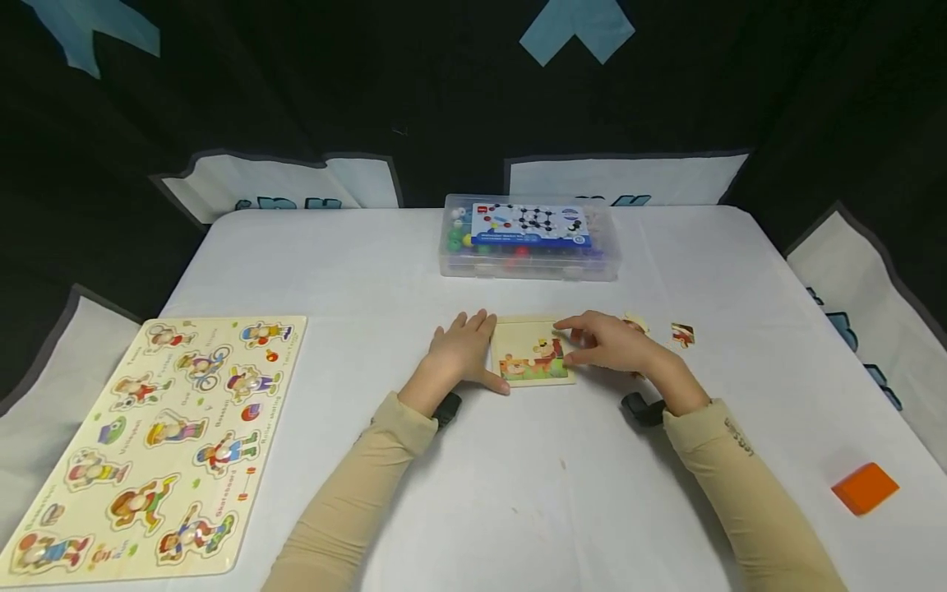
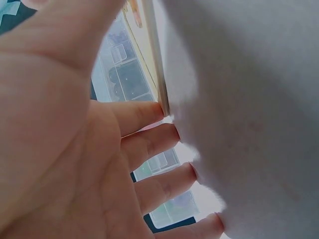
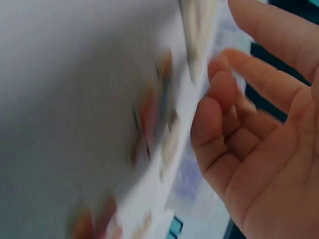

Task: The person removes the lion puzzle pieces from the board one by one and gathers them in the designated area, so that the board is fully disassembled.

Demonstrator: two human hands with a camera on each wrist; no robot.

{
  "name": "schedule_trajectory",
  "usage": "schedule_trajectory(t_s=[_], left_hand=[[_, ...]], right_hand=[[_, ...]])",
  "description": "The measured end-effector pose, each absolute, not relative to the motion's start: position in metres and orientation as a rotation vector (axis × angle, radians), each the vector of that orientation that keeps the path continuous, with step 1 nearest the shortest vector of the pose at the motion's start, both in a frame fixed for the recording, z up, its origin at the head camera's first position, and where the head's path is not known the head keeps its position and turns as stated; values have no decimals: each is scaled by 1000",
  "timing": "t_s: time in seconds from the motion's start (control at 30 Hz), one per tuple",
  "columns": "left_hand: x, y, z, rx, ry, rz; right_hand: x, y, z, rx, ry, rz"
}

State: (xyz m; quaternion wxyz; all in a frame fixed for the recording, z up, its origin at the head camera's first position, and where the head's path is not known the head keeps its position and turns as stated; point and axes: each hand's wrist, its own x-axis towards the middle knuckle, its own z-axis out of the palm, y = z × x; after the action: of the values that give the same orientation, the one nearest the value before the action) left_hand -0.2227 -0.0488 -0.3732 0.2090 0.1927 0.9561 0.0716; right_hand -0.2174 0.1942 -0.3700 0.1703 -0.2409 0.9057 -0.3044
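A small wooden puzzle tray [image 1: 519, 335] lies flat between the two hands. Along its lower part sit colourful pieces [image 1: 534, 367] with animal pictures; the upper part shows bare wood. My left hand [image 1: 462, 349] lies at the tray's left side, fingers spread and straight, the thumb by the lower left corner. In the left wrist view, a fingertip meets the tray's edge. Over the right edge reaches my right hand [image 1: 602, 341], thumb and index finger apart, the other fingers loosely bent. Nothing shows between its fingers in the right wrist view.
Beyond the right hand lies a loose puzzle piece [image 1: 682, 335]; another piece [image 1: 635, 323] is partly hidden by that hand. A clear plastic box [image 1: 528, 265] stands behind the tray. A large picture board [image 1: 173, 460] lies left, an orange block [image 1: 866, 488] right.
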Motion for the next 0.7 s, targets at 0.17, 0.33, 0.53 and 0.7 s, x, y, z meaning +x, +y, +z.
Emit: schedule_trajectory(t_s=[0.17, 0.33, 0.53, 0.7], left_hand=[[-222, -49, -372, 538, 2662, 199], [-223, -49, -372, 537, 2668, 182], [-222, -48, -372, 534, 2659, 196], [-222, -49, -372, 537, 2662, 200]], right_hand=[[-219, 183, -376, -748, 2603, -808], [-219, 183, -377, -724, 2623, -831], [-217, 184, -379, -737, 2632, -874], [-217, 185, -379, -739, 2597, -930]])
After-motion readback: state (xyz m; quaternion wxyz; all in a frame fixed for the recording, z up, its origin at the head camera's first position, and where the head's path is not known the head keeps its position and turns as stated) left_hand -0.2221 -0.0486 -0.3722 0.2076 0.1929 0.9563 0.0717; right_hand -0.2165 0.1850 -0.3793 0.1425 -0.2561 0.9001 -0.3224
